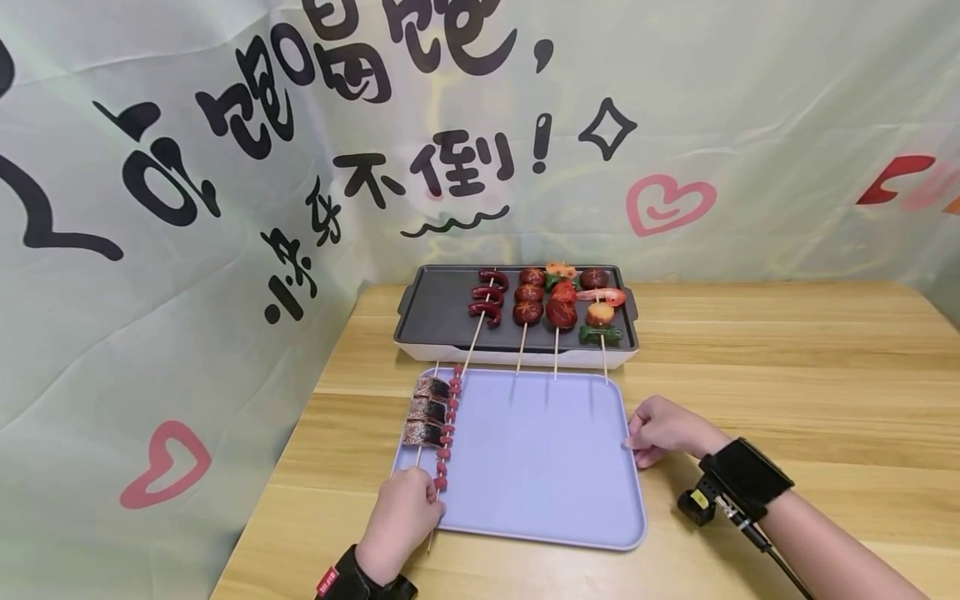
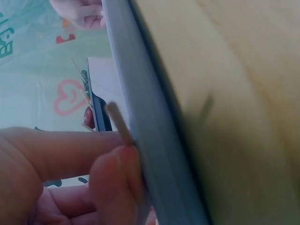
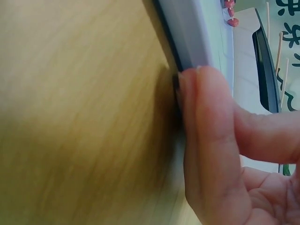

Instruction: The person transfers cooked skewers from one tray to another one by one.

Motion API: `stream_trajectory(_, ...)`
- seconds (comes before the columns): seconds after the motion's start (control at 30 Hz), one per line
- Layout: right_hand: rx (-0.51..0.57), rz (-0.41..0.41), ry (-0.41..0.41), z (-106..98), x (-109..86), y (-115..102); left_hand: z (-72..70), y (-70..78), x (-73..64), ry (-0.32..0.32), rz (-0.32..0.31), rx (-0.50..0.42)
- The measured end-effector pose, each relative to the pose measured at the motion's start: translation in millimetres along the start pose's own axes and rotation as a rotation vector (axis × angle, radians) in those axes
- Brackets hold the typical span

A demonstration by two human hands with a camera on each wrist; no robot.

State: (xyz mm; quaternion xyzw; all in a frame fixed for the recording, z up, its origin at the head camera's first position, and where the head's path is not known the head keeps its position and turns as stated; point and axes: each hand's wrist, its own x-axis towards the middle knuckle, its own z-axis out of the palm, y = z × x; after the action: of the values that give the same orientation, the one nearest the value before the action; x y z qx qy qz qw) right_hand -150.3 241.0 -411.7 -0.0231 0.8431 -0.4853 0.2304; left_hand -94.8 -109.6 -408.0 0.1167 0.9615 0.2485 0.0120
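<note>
In the head view my left hand (image 1: pixel 401 515) is at the lower left corner of the lavender tray (image 1: pixel 540 467), pinching the stick of a skewer of small red pieces (image 1: pixel 444 452). The stick's end (image 2: pixel 119 123) pokes out between thumb and finger in the left wrist view. A skewer of dark, speckled chunks (image 1: pixel 424 410) lies just left of it, its lower stick running behind the hand. My right hand (image 1: pixel 660 429) holds the tray's right edge. In the right wrist view its thumb and fingers (image 3: pixel 213 136) are against the rim.
Behind the tray stands a dark grill pan (image 1: pixel 442 304) on a pale base. On it lie a skewer of curled dark-red pieces (image 1: pixel 486 295), mushroom-like skewers (image 1: pixel 529 300) and a mixed skewer (image 1: pixel 600 313), sticks overhanging the tray. A printed cloth (image 1: pixel 780 100) hangs behind the wooden table (image 1: pixel 787 358).
</note>
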Motion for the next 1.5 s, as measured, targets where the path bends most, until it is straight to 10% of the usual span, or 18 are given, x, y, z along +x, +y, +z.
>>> stream_trajectory(0.6, -0.003, -0.016, -0.011, -2, -0.5, 3, -14.4, 6.1, 7.5, 0.003, -0.002, -0.063)
stream_trajectory(0.97, 0.011, -0.021, -0.008, 0, -1.5, 3, -60.3, 33.8, 56.3, 0.287, 0.1, -0.168)
stream_trajectory(1.5, 0.006, 0.004, -0.002, 0, -1.1, -1, -53.8, 39.1, 135.2, 0.237, 0.107, -0.243)
